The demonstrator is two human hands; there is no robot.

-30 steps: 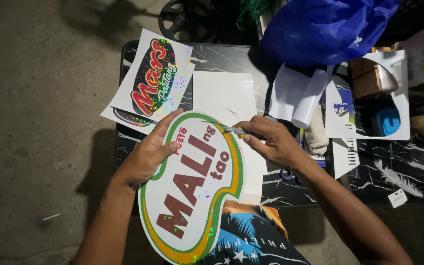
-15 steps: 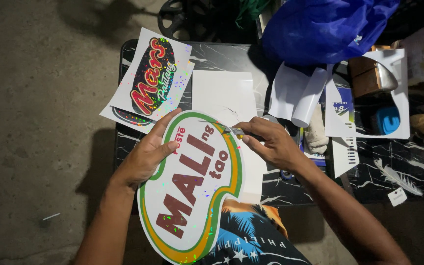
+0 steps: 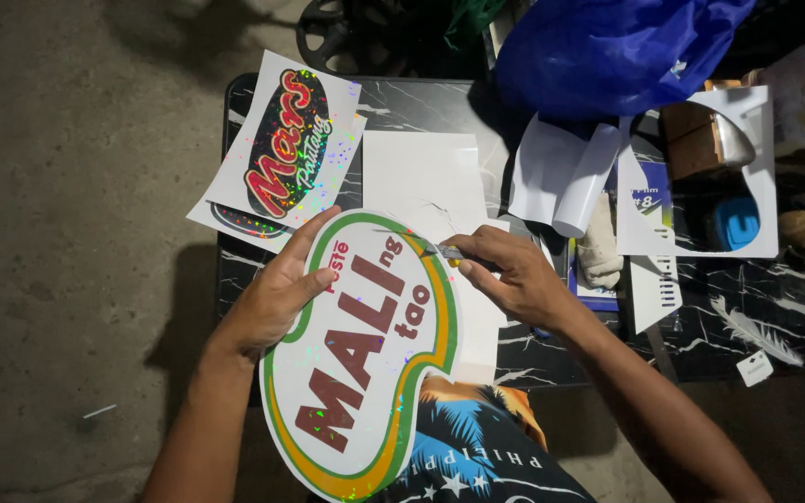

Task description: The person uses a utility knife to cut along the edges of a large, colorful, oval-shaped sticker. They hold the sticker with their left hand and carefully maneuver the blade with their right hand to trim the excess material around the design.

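Two hands on the glossy kidney-shaped sticker with green-and-yellow border (image 3: 361, 354), held over the near edge of the black marble-pattern table (image 3: 421, 107). Left hand (image 3: 277, 293) pinches its upper-left rim. Right hand (image 3: 510, 275) is closed round a small yellow-handled cutter (image 3: 444, 251), blade at the sticker's top edge. Blue plastic bag (image 3: 607, 51) lies at the table's far side, contents not visible.
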